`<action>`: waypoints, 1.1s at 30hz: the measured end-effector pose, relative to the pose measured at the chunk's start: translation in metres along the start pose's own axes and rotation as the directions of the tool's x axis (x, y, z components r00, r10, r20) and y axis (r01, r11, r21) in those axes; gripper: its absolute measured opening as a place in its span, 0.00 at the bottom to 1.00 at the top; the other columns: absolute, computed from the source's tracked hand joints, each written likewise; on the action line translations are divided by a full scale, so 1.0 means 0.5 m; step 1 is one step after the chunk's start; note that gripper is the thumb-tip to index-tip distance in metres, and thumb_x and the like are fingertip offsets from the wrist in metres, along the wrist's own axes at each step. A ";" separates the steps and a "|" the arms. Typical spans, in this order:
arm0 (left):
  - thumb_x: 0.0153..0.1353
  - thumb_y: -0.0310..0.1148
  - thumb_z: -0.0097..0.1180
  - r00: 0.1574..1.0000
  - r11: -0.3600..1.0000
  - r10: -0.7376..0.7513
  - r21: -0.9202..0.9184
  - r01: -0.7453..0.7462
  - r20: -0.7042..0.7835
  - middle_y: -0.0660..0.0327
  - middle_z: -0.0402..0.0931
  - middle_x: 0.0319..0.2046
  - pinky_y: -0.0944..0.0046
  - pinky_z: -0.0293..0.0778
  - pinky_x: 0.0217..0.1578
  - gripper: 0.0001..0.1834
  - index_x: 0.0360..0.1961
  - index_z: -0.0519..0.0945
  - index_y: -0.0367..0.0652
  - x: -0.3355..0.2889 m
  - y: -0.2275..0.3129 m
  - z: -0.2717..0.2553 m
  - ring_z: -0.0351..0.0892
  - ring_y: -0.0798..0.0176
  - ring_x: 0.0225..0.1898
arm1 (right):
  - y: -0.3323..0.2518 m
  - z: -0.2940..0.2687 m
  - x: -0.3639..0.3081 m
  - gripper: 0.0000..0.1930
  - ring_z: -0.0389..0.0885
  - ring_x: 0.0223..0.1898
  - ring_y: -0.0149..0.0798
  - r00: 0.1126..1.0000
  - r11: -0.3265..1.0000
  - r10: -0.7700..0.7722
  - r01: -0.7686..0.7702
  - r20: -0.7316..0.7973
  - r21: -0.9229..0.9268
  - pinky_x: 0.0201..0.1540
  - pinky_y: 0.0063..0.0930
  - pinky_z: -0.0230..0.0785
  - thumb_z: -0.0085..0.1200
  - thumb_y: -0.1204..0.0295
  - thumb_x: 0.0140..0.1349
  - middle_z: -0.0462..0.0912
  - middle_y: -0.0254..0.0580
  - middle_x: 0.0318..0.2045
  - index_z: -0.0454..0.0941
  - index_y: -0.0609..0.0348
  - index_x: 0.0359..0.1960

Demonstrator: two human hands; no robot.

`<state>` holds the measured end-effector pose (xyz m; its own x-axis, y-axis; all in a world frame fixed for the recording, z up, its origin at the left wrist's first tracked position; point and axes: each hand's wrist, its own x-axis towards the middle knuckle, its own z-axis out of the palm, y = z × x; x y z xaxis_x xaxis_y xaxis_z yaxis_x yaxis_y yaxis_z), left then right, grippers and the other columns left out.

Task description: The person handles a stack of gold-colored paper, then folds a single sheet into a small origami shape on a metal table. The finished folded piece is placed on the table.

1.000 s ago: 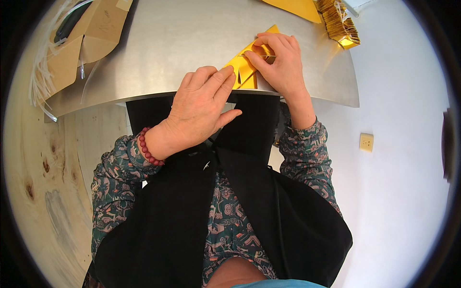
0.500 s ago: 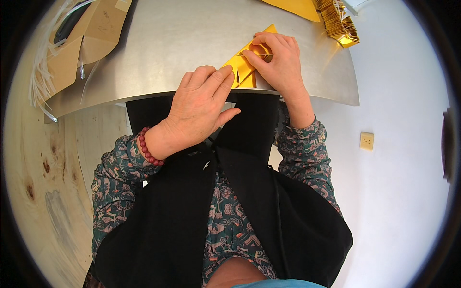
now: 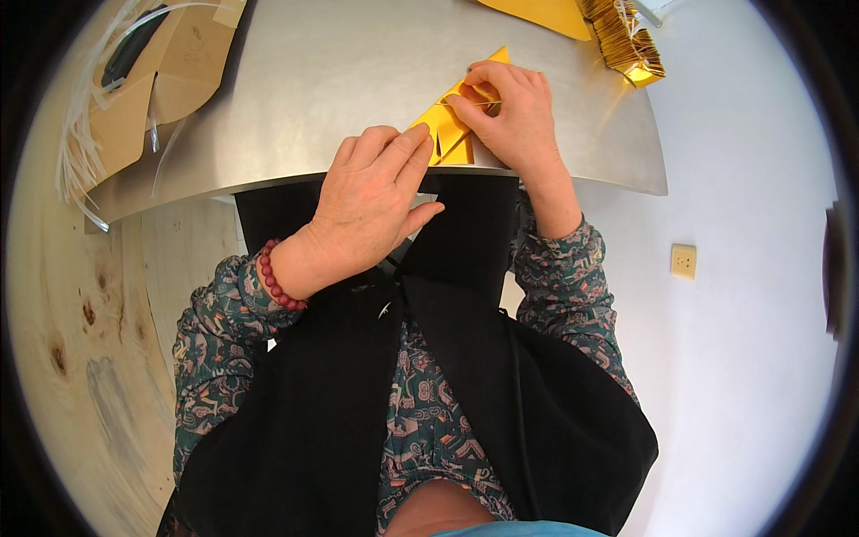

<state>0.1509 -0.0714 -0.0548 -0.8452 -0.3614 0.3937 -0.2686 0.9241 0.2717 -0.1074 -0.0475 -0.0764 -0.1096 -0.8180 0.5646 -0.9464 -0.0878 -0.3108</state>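
Pressing left, pinching right, hands (image 3: pixel 362 201) (image 3: pixel 522 123) hold gold paper (image 3: pixel 447 123) between carton (image 3: pixel 195 63) and foil stack (image 3: pixel 619 40).

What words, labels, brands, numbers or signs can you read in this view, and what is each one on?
No text can be read in this view.
Cardboard box: a faint mark on its side, too small and blurred to read.
Folded gold paper: no lettering seen on the part that shows.
Gold stack: no lettering seen.
Wall socket: too small to tell whether anything is printed on it.
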 end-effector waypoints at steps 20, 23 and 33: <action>0.73 0.29 0.59 0.958 0.964 0.257 -0.097 -0.246 0.126 0.57 0.86 0.50 0.56 0.79 0.58 0.13 0.55 0.84 0.40 0.202 -0.142 0.023 0.81 0.52 0.55 | 0.008 -0.002 -0.011 0.14 0.83 0.52 0.47 1.000 1.000 0.022 -0.022 -0.002 0.001 0.70 0.58 0.60 0.67 0.56 0.62 0.87 0.34 0.40 0.82 0.49 0.42; 0.73 0.31 0.60 0.957 0.961 0.266 -0.106 -0.254 0.117 0.58 0.86 0.47 0.56 0.80 0.56 0.11 0.53 0.86 0.41 0.213 -0.145 0.027 0.82 0.53 0.53 | 0.002 -0.009 -0.019 0.15 0.85 0.52 0.49 0.999 0.999 0.032 -0.032 0.024 -0.018 0.76 0.65 0.54 0.66 0.56 0.64 0.87 0.35 0.41 0.82 0.49 0.46; 0.71 0.32 0.63 0.906 0.940 0.339 -0.127 -0.316 0.254 0.61 0.82 0.45 0.57 0.81 0.52 0.08 0.46 0.89 0.46 0.272 -0.161 0.025 0.82 0.55 0.50 | 0.033 -0.055 -0.016 0.15 0.86 0.52 0.48 0.982 0.971 0.028 -0.071 0.187 0.228 0.70 0.53 0.66 0.54 0.58 0.75 0.89 0.42 0.51 0.82 0.54 0.52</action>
<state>0.0520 -0.1935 -0.0341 -0.9740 0.0169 0.2260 0.0731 0.9674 0.2426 -0.1303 -0.0268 -0.0651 -0.0773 -0.9122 0.4024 -0.8420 -0.1564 -0.5163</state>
